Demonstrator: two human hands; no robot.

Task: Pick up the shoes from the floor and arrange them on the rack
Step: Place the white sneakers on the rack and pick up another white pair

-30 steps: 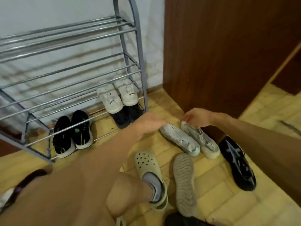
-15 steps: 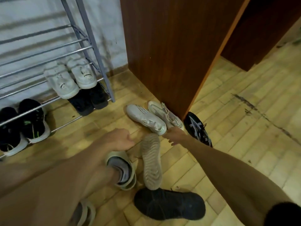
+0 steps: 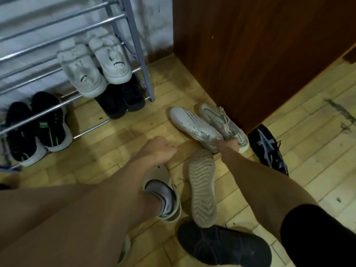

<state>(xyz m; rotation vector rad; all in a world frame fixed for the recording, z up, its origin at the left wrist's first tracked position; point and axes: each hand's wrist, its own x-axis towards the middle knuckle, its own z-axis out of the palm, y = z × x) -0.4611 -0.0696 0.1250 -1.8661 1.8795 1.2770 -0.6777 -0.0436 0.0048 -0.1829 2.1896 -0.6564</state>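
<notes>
The pair of pale grey-white mesh sneakers [image 3: 200,128] is seen on the wooden floor [image 3: 119,143], beside the brown cabinet [image 3: 250,54], with toes turned towards the grey metal rack [image 3: 149,89]. The right grip [image 3: 229,143] is curled over both heels, seemingly pinching them together. The left grip [image 3: 159,151] is fisted and empty. The shoes are judged light and soft-sided, so the stiffer heel collars are best held.

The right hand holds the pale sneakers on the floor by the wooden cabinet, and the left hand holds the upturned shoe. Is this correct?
Not quite. The head view shows the left hand curled and holding nothing, apart from the upturned shoe. The right hand does hold the pale sneakers on the floor by the wooden cabinet.
</notes>
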